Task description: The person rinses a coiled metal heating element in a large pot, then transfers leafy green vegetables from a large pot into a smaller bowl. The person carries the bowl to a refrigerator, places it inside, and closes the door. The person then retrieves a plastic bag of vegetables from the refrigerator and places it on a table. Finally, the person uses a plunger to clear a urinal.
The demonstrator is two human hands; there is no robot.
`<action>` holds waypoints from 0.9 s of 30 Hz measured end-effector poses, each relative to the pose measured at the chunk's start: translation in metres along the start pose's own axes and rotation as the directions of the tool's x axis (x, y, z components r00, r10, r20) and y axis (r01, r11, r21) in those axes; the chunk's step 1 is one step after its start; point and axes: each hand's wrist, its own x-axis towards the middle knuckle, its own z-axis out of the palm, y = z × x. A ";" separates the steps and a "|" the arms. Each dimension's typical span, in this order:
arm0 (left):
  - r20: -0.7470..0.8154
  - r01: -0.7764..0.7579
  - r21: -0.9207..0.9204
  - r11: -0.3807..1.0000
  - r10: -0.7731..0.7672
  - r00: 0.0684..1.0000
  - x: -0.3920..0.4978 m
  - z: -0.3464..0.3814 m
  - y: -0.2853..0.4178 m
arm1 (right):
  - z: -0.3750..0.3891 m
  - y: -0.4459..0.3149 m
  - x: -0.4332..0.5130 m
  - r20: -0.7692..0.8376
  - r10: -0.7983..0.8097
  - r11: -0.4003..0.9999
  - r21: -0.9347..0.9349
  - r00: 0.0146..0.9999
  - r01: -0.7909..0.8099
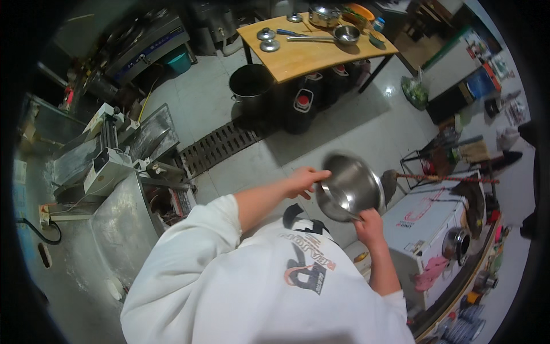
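Observation:
A round stainless steel bowl (pixel 350 185) is held tilted in front of my body, over the tiled floor, its shiny inside facing me. My right hand (pixel 370 225) grips its near rim. At the bowl's left side is my left hand (pixel 304 181), thumb against or just over the rim and the other fingers spread. Whether it bears any of the bowl's weight I cannot tell. Motion blurs the bowl's far edge.
Ahead stands a wooden table (pixel 285 64) with pot lids, a long-handled ladle pan (pixel 346 35) and a pot. A large dark pot (pixel 251 86) and several jugs sit below. At left is a dough machine (pixel 107 167); at right, a white chest freezer (pixel 412 228). A drain grate (pixel 221 146) crosses the floor.

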 end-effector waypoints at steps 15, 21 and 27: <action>-0.912 -0.458 -0.392 0.798 -0.269 0.311 -0.063 -0.343 -0.049 | 0.140 -0.111 0.405 0.321 -0.405 0.905 0.275 0.856 0.325; -0.872 -0.602 -0.444 0.664 -0.474 0.120 -0.121 -0.448 -0.068 | 0.196 -0.135 0.557 0.356 -0.359 0.933 0.170 0.863 0.319; -0.827 -0.685 -0.495 0.534 -0.532 0.182 -0.088 -0.583 -0.048 | 0.272 -0.108 0.626 0.507 0.060 0.998 -0.050 0.860 -0.040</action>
